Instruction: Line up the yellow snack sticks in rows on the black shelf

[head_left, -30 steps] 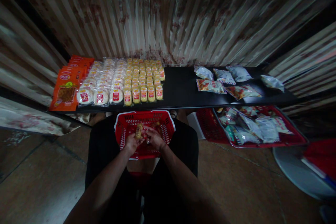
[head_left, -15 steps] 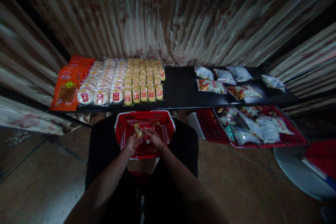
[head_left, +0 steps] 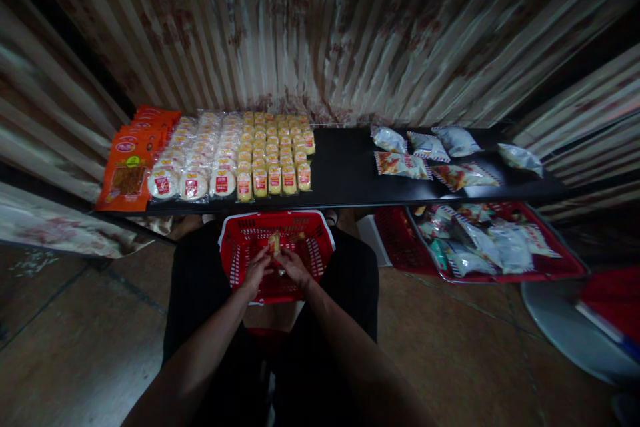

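A red shopping basket [head_left: 234, 250] rests on my lap between my legs. Over it, a small wrapped yellow snack cake [head_left: 275, 242] stands roughly upright between the fingertips of both hands. My left hand [head_left: 257, 271] is closed on its left side, my right hand [head_left: 294, 267] on its right. Another small yellowish packet [head_left: 300, 237] lies in the basket, partly in shadow. Just beyond the basket, rows of similar wrapped yellow cakes [head_left: 275, 180] stand on the black shelf [head_left: 340, 177].
Left of the yellow cakes are round white wrapped cakes [head_left: 193, 185] and orange snack bags [head_left: 125, 170]. Silvery snack bags [head_left: 455, 141] lie on the shelf's right part. A second red basket [head_left: 400, 243], full of bags, stands at right, near a grey stool [head_left: 555, 327].
The wrapped cake has moved right and slightly up and is turned more upright. My left hand has shifted right with it, and my right hand's fingers now close on it too.
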Tool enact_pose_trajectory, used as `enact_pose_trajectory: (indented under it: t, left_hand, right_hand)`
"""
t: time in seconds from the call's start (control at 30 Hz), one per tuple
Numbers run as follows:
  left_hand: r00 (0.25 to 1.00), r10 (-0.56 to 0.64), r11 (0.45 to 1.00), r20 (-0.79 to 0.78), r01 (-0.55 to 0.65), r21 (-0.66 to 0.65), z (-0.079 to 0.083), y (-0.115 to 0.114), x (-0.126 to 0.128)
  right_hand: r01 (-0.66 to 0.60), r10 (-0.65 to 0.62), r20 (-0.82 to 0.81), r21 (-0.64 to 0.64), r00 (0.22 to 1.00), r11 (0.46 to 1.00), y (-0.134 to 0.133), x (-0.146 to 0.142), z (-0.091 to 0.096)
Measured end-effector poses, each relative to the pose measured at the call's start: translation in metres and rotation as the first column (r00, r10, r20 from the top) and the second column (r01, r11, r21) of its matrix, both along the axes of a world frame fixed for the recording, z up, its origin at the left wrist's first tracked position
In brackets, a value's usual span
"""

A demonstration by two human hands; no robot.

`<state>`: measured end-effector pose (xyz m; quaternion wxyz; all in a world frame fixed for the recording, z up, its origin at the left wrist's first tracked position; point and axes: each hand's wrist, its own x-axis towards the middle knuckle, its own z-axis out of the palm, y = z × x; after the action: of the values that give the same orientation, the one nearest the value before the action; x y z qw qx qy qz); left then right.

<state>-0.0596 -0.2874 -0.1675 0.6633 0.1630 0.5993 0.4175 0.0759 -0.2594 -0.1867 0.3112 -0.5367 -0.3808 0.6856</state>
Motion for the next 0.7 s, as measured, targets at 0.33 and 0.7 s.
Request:
enact_pose_trajectory:
  t: [0.33,0.7]
  left_hand:
    - [0.999,0.036,0.998,-0.01,-0.036,0.052,-0.002,0.001,0.002]
    - [0.99,-0.018,0.995,-0.142,0.032,0.099,-0.009,0.0,0.001]
  right_hand:
    - [0.152,-0.152,-0.015,-0.013,0.988,0.988,0.001,0.001,-0.023]
    - [0.023,-0.048,0.147,0.164,0.988,0.986,-0.001,0.005,-0.003]
